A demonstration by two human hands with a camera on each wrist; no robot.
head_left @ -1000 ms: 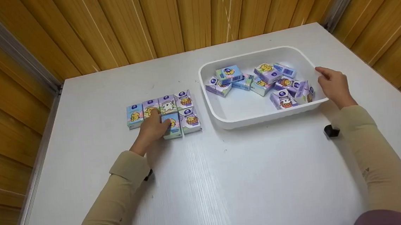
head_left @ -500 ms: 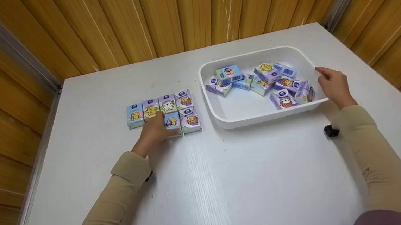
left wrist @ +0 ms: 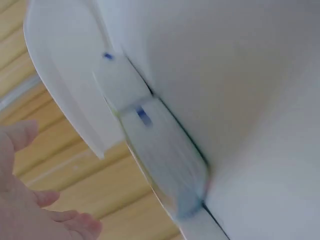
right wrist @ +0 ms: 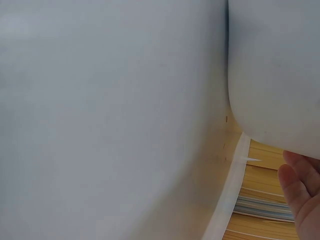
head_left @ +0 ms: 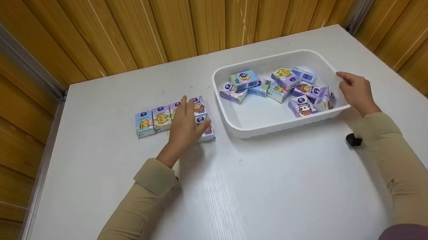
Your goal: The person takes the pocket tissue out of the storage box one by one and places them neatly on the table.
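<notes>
Small box-shaped packs with cartoon prints lie in two touching rows on the white table, among them a blue pack [head_left: 144, 123] and a purple pack [head_left: 162, 118] at the left end. My left hand [head_left: 181, 128] is over the right part of the rows, fingers straight, hiding the front blue pack and part of its neighbours. In the left wrist view, that hand [left wrist: 35, 200] has nothing between its spread fingers, beside a pack [left wrist: 165, 155]. My right hand [head_left: 359, 91] grips the right rim of a white plastic tray [head_left: 282, 125]; the right wrist view shows its fingers [right wrist: 295, 187] at the tray's edge.
Several loose packs, one of them white and purple [head_left: 303, 106], lie jumbled in the tray. A small black object [head_left: 353, 139] is under my right sleeve. Wood-patterned panels [head_left: 207, 19] stand along the table's back and sides.
My left hand has let go of the front blue pack, moved right and forward over the rows, and straightened its fingers. The right hand and tray have stayed put.
</notes>
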